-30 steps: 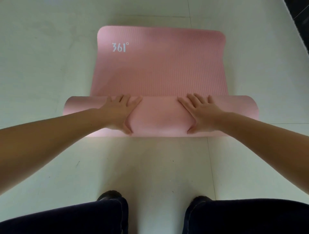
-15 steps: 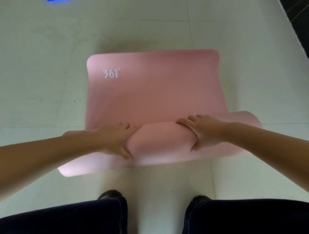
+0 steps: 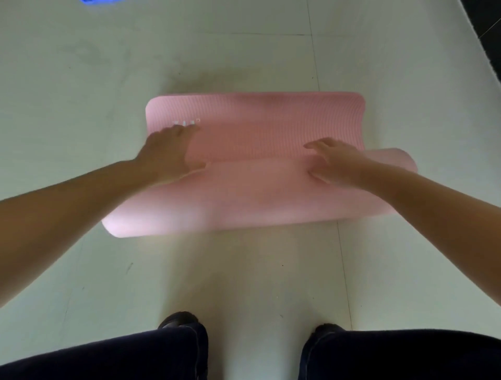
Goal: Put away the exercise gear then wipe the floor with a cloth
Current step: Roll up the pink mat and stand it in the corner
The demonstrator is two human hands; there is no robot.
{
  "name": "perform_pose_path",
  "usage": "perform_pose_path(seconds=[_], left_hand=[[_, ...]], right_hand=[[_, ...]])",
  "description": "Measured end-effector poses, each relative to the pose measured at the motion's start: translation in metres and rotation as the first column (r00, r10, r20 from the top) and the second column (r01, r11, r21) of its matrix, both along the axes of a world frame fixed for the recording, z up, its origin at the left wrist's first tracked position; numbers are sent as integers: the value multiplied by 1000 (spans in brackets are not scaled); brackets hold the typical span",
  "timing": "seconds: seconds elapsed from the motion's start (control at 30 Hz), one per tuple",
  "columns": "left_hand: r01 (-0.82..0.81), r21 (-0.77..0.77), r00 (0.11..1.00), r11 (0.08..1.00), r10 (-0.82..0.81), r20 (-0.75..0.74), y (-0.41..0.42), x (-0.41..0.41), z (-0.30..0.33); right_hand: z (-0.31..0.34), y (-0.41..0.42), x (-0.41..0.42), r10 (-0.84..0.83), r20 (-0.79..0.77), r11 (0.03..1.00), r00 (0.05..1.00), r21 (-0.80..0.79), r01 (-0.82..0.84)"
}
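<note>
While I crouch over the pale tiled floor, a pink exercise mat lies partly rolled in front of me, its thick roll nearest my knees and a short flat stretch reaching away from it. At the roll's left, my left hand reaches past the roll's top onto the flat stretch, fingers extended and lying over the white printed logo, which is mostly hidden; the thumb rests at the seam where roll meets flat mat. That grip is open, closed around nothing. At the roll's right, my right hand sits on the roll's upper edge, fingers spread and loosely bent, pressing rather than clutching; motion blur keeps me from telling how firmly it bears down. The roll sits askew, its left end closer to me than its right. Below the roll, my dark trouser legs and the toes of dark shoes show on the floor. Far above the roll, at the top left edge, a sliver of something blue is visible.
</note>
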State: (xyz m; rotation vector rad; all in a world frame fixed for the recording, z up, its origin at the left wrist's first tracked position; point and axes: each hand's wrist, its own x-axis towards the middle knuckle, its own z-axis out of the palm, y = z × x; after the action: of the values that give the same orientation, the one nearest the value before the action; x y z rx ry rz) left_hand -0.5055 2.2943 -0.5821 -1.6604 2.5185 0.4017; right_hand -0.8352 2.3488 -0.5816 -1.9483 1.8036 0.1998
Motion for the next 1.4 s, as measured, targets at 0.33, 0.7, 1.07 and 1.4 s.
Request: perform_pose_path(seconds=[0.33,0.7,1.07,1.4], left_hand=[[215,94,900,972,-235,369,42,-26,-38],[287,-5,910,958,-271,313,20,-25,-32],[469,-41,870,882,-453,195,129,7,-34],[227,152,954,962,-251,162,-4,14,-3]], right_hand=[[-18,1,16,372,-361,925,855,70,-374],[-8,-27,18,334,-256,938,907,0,-345],[-4,86,24,460,-169,886,872,140,-441],[15,28,13,41,98,995,994,-91,-32]])
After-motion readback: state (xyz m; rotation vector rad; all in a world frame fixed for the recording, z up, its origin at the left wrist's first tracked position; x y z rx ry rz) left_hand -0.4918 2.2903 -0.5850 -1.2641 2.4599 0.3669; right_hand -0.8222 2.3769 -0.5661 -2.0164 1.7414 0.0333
